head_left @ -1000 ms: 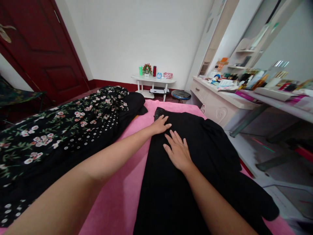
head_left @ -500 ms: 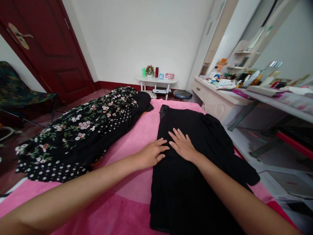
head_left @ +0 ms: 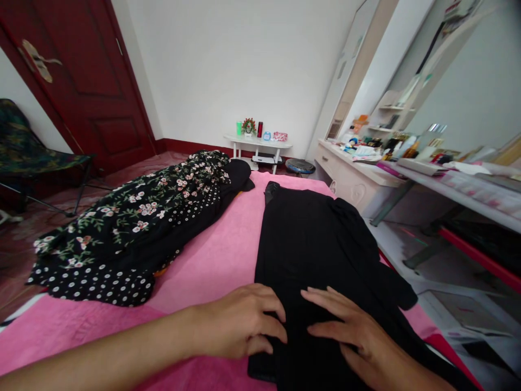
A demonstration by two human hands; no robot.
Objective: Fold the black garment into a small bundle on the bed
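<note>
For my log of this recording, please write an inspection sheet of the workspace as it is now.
Surface: pink blanket, bare strip in the middle.
Job's things: black garment laid flat, lengthwise.
Clutter: floral and dotted dark clothes heaped on the left.
Grippers: left hand and right hand rest flat, fingers spread, on the garment's near end.
Cables: nothing seen.
Surroundings: red door, folding chair, small white table, cluttered dresser.

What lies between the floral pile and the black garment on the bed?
In the head view, only a bare strip of pink sheet separates the floral pile from the black garment.
</note>
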